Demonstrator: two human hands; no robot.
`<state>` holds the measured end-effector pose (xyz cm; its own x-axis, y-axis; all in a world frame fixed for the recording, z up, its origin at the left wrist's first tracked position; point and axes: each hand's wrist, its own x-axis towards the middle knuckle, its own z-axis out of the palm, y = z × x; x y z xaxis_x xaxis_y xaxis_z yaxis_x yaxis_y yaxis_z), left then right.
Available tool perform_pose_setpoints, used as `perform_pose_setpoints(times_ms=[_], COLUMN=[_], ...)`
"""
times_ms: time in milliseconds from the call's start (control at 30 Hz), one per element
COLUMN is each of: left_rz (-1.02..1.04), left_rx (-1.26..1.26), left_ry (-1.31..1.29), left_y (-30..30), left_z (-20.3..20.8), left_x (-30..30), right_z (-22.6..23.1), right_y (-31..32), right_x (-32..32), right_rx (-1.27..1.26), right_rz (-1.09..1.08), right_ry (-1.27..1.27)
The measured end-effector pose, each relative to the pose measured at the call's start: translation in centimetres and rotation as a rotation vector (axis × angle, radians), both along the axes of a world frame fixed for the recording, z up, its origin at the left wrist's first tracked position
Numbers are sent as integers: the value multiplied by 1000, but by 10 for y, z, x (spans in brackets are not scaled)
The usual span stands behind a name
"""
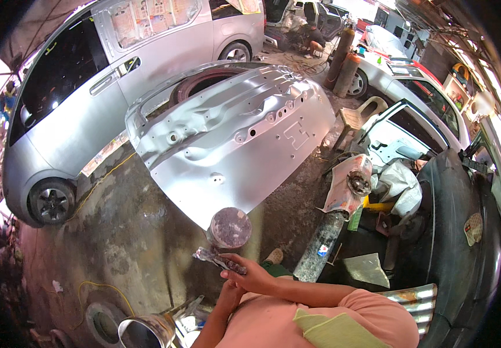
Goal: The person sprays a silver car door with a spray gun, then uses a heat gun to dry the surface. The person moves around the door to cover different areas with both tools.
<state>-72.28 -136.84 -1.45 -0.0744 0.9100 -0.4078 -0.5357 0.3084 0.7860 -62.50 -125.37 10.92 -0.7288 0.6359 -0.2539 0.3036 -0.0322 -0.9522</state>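
My right hand (253, 275) is closed round a dark, shiny, elongated object (236, 266) with a silvery front end pointing left; its kind is not clear. My left hand (230, 292) is held close below the right one, its fingers largely hidden there. Just beyond the hands stands a round container (230, 227) with a stained, greyish top. Behind it, a large silver car body panel (233, 151) lies raised off the floor, its stamped side with holes and ridges facing up.
A silver van (70, 116) with papered windows stands at the left. On the right are a white car door (398, 139), a plastic chair (355, 119), a dark bumper (453, 232) and a grey cylinder (320, 249). Gas cylinders (346, 75) and a crouching person (315, 40) are farther back. A yellow hose (102, 182) crosses the floor.
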Motion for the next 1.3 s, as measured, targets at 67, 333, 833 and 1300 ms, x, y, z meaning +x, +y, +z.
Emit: perform_pose_setpoints(times_ms=[67,333,833,1300], left_rz=[-56,74,331,276], left_rx=[-10,70,101,-23], left_ry=[94,142,-63,-13], left_y=[-5,-4,17,28], left_z=[-9,-14,40,-2], left_x=[-4,-26,-140,-356], right_z=[-15,-20,-2,-34], right_y=[-2,0,55,67], right_x=[-3,-37,-202,-414], right_rx=[52,-207,-298,146], right_rz=[26,32,398,515], right_ry=[46,174,120,133])
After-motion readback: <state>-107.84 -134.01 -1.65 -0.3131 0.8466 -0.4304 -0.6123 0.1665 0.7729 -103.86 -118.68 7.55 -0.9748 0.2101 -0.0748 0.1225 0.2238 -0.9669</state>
